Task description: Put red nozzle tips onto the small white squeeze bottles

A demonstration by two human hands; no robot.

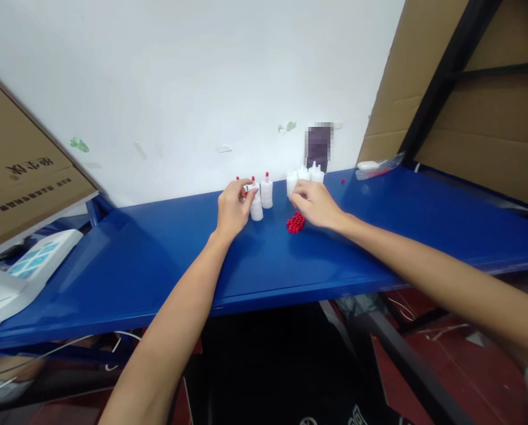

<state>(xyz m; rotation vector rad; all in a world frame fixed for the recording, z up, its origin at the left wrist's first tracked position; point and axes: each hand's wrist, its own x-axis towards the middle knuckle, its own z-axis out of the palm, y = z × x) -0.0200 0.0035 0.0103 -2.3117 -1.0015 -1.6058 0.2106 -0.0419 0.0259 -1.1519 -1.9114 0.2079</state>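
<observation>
My left hand [234,206] has its thumb and fingers closed around the top of a small white squeeze bottle [256,211], which leans slightly. Right behind it is a group of similar white bottles with red tips, one a red-capped bottle [267,193]. My right hand [316,202] is closed, fingertips down, in front of several white bottles [316,173] with bare white nozzles. Whatever those fingertips hold, if anything, is hidden. Just below the right hand lies a pile of small red caps [295,223].
The blue table [157,260] stands against a white wall. One loose red cap [343,181] and a clear plastic bag [380,167] lie at the back right. A white device [33,265] with blue panels sits at the left edge, below a cardboard box [29,159].
</observation>
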